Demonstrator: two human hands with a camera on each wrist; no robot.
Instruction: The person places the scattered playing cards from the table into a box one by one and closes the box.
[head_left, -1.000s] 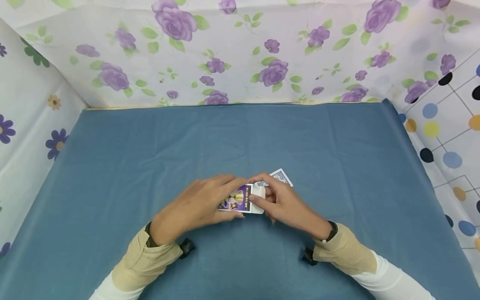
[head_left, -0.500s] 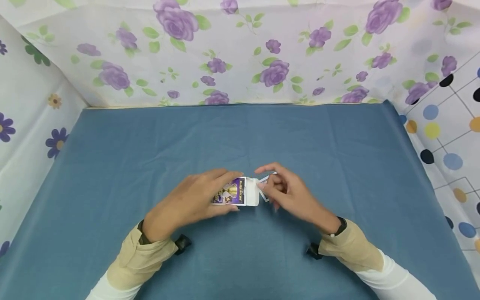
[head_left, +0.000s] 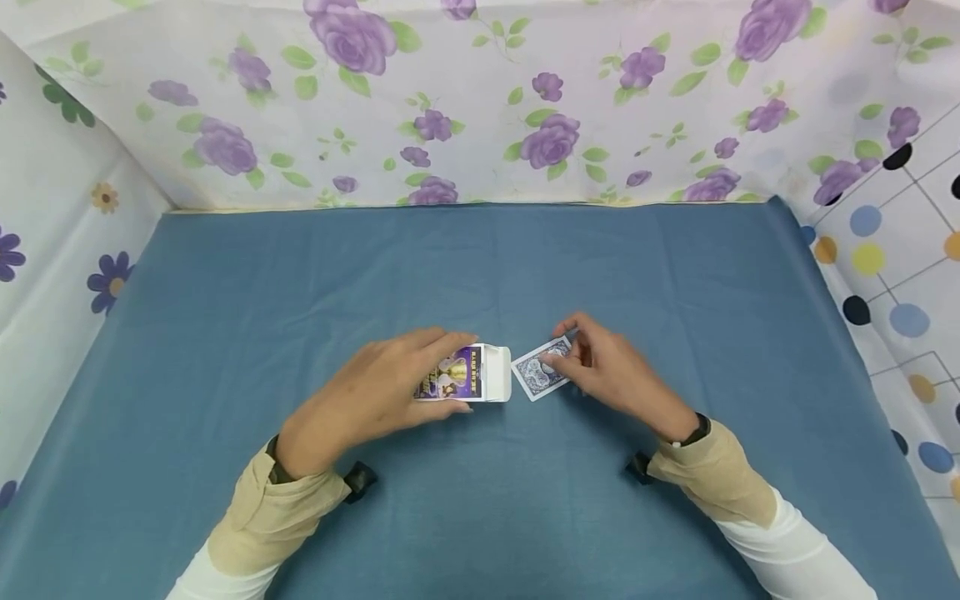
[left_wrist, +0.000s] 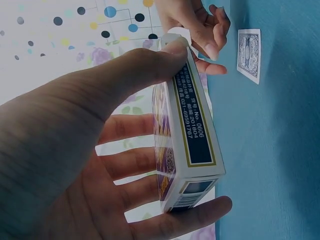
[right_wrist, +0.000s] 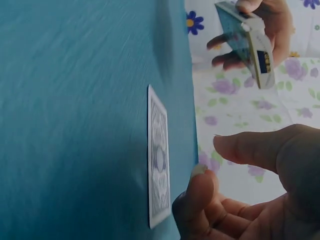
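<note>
My left hand (head_left: pixel 378 387) grips a purple-and-white playing card box (head_left: pixel 457 375) from above, thumb along the near side and fingers along the far side. A white flap (head_left: pixel 497 373) stands out at the box's right end. In the left wrist view the box (left_wrist: pixel 196 125) shows a dark blue printed side and a barcode end. To its right a single playing card (head_left: pixel 536 375) lies on the cloth, patterned back up. My right hand (head_left: pixel 618 371) hovers over the card's right end, fingers loosely bent. In the right wrist view, thumb and forefinger are apart from the card (right_wrist: pixel 160 165).
A blue cloth (head_left: pixel 480 500) covers the table. Floral sheets (head_left: pixel 480 100) hang at the back, with a flower-patterned sheet (head_left: pixel 67 217) on the left and a dotted one (head_left: pixel 900 333) on the right. Dark wrist-worn devices (head_left: pixel 361 481) show under both sleeves.
The right hand has left the box's flap end and moved right, over the card, which it covered in part before. The left hand has shifted slightly left and away from me with the box.
</note>
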